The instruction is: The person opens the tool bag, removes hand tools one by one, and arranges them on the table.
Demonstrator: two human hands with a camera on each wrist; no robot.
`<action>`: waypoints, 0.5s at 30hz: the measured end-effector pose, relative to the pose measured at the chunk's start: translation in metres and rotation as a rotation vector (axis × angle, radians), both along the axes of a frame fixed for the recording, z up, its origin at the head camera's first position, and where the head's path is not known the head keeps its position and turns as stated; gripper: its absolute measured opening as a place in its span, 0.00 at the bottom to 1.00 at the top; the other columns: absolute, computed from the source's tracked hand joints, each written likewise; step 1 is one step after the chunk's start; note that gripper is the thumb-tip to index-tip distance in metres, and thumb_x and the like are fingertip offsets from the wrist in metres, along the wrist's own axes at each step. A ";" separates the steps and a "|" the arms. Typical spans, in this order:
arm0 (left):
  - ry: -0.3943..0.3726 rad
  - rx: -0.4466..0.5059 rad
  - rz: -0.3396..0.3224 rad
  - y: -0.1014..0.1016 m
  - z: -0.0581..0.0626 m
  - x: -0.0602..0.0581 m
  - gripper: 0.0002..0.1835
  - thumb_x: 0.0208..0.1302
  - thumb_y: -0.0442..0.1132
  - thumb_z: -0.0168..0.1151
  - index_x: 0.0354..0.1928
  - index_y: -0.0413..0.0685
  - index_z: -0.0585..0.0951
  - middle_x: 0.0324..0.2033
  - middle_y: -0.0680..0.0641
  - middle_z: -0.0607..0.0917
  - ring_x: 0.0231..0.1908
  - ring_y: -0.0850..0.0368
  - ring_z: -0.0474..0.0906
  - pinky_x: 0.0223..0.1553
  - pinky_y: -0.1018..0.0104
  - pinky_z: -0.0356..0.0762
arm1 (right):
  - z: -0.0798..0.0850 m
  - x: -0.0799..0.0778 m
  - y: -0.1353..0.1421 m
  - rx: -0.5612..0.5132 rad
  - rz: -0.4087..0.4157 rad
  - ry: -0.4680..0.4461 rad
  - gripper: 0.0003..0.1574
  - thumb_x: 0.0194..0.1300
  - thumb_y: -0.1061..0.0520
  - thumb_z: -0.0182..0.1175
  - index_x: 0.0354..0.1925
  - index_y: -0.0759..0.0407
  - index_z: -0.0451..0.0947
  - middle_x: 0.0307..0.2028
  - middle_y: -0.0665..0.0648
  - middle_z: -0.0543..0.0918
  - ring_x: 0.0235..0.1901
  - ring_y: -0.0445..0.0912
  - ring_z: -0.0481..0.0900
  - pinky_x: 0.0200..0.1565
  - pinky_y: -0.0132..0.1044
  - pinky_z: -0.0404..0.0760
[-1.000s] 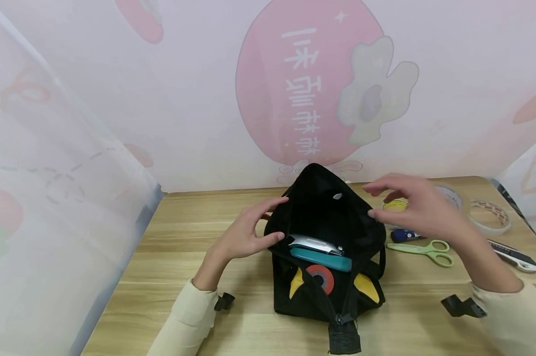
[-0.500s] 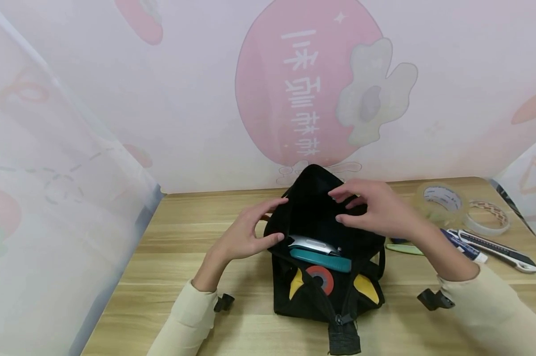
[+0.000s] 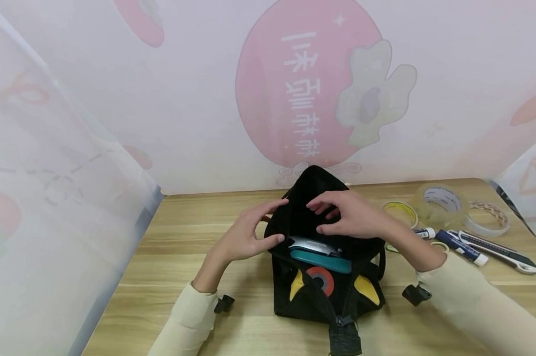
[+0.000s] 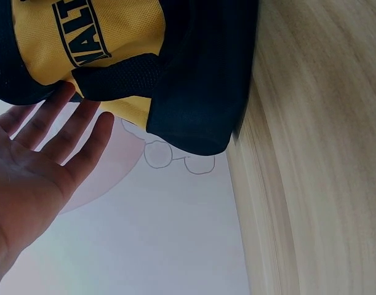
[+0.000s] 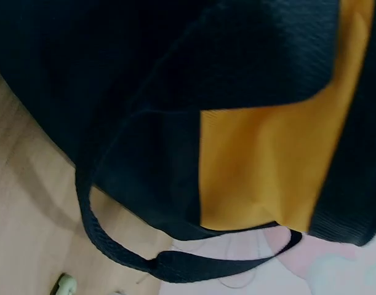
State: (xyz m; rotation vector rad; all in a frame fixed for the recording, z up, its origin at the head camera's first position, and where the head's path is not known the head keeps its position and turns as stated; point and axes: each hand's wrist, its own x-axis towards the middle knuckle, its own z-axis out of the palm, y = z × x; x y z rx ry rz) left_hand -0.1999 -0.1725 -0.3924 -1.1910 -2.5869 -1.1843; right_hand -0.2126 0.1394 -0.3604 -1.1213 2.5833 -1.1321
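A black and yellow tool bag [image 3: 290, 304] stands on the table with its mouth spread wide. Inside, near the front, lie a silver tool [image 3: 314, 244] and a teal tool [image 3: 321, 260]. A red ring with a dark centre [image 3: 323, 277] shows at the bag's front. My left hand [image 3: 250, 235] rests at the left rim, its fairly straight fingers [image 4: 80, 132] touching the outside in the left wrist view. My right hand [image 3: 352, 216] is over the opening with loosely bent fingers and nothing visible between them. The right wrist view shows the yellow side panel [image 5: 255, 172] and a black strap [image 5: 108, 246].
Right of the bag lie a small yellow tape roll [image 3: 401, 210], clear packing tape [image 3: 441, 205] and a white tape roll [image 3: 487, 217]. Nearer are a blue glue stick [image 3: 462, 247] and a box cutter [image 3: 499, 252]. Green scissors are mostly hidden by my right forearm. A printed cloth rises behind.
My right hand has moved left, from beside the bag to over its opening, uncovering the small yellow tape roll again. The left hand and the bag have stayed in place.
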 end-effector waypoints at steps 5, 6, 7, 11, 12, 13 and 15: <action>-0.008 0.005 -0.001 0.001 0.001 0.001 0.39 0.68 0.44 0.70 0.80 0.49 0.70 0.74 0.48 0.78 0.69 0.49 0.78 0.64 0.50 0.85 | -0.010 -0.008 -0.007 0.026 0.020 -0.013 0.31 0.67 0.58 0.75 0.65 0.63 0.81 0.58 0.63 0.87 0.57 0.55 0.88 0.54 0.48 0.91; -0.010 0.005 -0.001 0.001 0.001 0.001 0.39 0.68 0.44 0.70 0.80 0.49 0.70 0.74 0.48 0.78 0.69 0.50 0.78 0.64 0.50 0.85 | -0.012 -0.010 -0.008 0.030 0.022 -0.022 0.31 0.67 0.57 0.75 0.65 0.63 0.81 0.58 0.63 0.87 0.57 0.56 0.87 0.54 0.47 0.91; -0.013 0.005 -0.001 0.001 0.001 0.001 0.39 0.67 0.44 0.70 0.80 0.49 0.70 0.75 0.49 0.77 0.70 0.50 0.78 0.64 0.50 0.84 | -0.014 -0.011 -0.009 0.038 0.024 -0.031 0.31 0.67 0.57 0.75 0.66 0.64 0.81 0.59 0.64 0.87 0.57 0.56 0.87 0.54 0.47 0.91; -0.017 0.002 0.000 0.001 0.001 0.001 0.39 0.67 0.44 0.70 0.80 0.49 0.70 0.75 0.48 0.77 0.70 0.49 0.78 0.64 0.50 0.84 | -0.022 -0.015 -0.011 0.064 0.024 -0.060 0.33 0.67 0.57 0.75 0.67 0.63 0.80 0.60 0.64 0.87 0.59 0.57 0.87 0.53 0.45 0.91; -0.019 0.002 0.001 0.001 0.001 0.001 0.39 0.67 0.44 0.70 0.80 0.49 0.70 0.75 0.48 0.77 0.70 0.49 0.78 0.64 0.50 0.84 | -0.025 -0.015 -0.012 0.072 0.025 -0.064 0.33 0.67 0.57 0.75 0.67 0.63 0.80 0.60 0.64 0.87 0.59 0.57 0.87 0.53 0.45 0.91; -0.020 0.001 0.003 0.001 0.001 0.002 0.39 0.67 0.44 0.70 0.80 0.49 0.70 0.75 0.48 0.77 0.70 0.49 0.78 0.65 0.49 0.84 | -0.028 -0.015 -0.012 0.079 0.028 -0.067 0.33 0.67 0.58 0.75 0.67 0.63 0.80 0.60 0.64 0.87 0.59 0.57 0.86 0.53 0.45 0.91; -0.023 -0.001 0.006 0.001 0.001 0.002 0.39 0.67 0.44 0.70 0.80 0.49 0.70 0.75 0.48 0.77 0.69 0.48 0.78 0.64 0.49 0.84 | -0.034 -0.014 -0.012 0.098 0.033 -0.069 0.32 0.67 0.59 0.75 0.67 0.63 0.80 0.61 0.64 0.87 0.59 0.56 0.86 0.53 0.44 0.91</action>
